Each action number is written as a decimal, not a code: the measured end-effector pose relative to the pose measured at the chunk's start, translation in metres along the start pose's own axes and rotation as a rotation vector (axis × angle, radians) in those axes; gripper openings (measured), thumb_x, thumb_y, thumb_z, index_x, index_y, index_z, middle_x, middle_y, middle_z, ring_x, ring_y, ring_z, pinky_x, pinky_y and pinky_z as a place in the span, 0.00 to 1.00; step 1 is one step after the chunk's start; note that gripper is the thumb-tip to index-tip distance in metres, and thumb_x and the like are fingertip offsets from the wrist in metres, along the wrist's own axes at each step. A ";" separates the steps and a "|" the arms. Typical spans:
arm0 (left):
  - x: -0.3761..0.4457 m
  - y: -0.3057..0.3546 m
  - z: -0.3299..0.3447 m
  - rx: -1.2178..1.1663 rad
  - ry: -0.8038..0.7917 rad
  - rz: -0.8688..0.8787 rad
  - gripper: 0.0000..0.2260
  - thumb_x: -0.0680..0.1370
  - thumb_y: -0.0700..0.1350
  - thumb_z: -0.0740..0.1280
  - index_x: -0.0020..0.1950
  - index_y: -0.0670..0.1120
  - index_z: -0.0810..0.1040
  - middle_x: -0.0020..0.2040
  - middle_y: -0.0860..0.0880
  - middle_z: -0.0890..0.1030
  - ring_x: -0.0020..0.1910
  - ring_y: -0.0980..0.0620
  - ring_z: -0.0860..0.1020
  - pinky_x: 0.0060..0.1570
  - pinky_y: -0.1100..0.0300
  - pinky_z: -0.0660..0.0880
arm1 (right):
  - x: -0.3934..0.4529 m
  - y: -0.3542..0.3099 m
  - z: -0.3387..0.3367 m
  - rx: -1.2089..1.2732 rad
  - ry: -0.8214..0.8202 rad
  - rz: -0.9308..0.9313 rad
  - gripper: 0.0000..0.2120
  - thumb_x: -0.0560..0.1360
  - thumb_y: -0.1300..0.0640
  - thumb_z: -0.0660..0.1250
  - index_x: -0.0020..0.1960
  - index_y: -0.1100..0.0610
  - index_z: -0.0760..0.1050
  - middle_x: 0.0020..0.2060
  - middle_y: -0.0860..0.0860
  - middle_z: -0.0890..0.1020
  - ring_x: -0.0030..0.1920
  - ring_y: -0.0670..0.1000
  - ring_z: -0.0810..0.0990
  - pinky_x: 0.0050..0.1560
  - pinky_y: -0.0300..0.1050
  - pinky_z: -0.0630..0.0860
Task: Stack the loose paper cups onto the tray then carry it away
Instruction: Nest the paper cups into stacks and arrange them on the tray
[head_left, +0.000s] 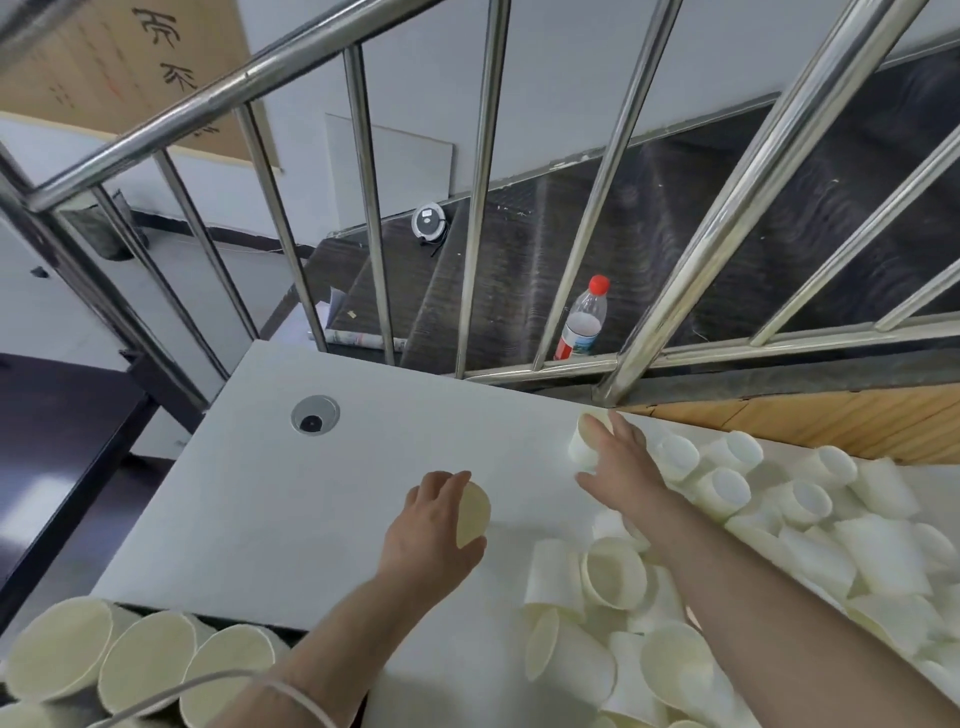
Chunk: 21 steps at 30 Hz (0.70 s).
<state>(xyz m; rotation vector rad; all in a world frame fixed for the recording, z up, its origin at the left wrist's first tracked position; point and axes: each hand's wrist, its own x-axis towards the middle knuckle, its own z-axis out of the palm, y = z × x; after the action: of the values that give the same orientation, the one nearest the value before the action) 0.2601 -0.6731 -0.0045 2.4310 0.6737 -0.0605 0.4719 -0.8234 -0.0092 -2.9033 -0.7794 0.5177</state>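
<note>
Loose cups (769, 525) heaped along the white counter (322, 499), one cup (474, 514) gripped in curled left-hand fingers (434, 525), another (584, 441) held by the right hand (621, 462); gathering underway, nesting next, then onto upright cups (140, 660) at near left.

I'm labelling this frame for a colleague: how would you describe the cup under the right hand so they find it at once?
Start at the white tabletop and follow its far edge, below the steel railing, rightward. The small white paper cup lies there beneath the right hand. Unlike the heaped cups to its right, it lies apart on bare table.
</note>
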 end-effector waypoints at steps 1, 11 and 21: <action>0.002 -0.001 0.001 -0.003 -0.002 0.001 0.32 0.75 0.54 0.67 0.75 0.54 0.57 0.70 0.56 0.61 0.68 0.53 0.64 0.56 0.59 0.73 | 0.006 0.000 0.002 -0.008 -0.006 0.008 0.35 0.75 0.53 0.69 0.76 0.47 0.55 0.78 0.52 0.50 0.76 0.58 0.50 0.68 0.52 0.67; 0.012 -0.005 0.009 -0.001 -0.020 0.010 0.33 0.74 0.54 0.67 0.75 0.54 0.56 0.70 0.56 0.61 0.68 0.52 0.64 0.57 0.58 0.73 | 0.017 -0.007 0.003 0.016 0.075 -0.001 0.25 0.76 0.58 0.67 0.70 0.50 0.65 0.69 0.55 0.62 0.66 0.58 0.66 0.60 0.49 0.72; -0.004 0.011 0.003 0.013 0.000 0.058 0.32 0.74 0.53 0.67 0.75 0.53 0.57 0.70 0.55 0.62 0.67 0.51 0.65 0.57 0.57 0.73 | -0.038 -0.025 -0.003 0.147 0.122 -0.086 0.32 0.72 0.57 0.69 0.73 0.49 0.62 0.68 0.51 0.61 0.68 0.55 0.62 0.63 0.49 0.71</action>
<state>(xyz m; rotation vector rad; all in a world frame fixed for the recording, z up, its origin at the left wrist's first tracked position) 0.2627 -0.6842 -0.0005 2.4610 0.6037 -0.0413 0.4304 -0.8205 0.0090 -2.7233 -0.8085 0.3691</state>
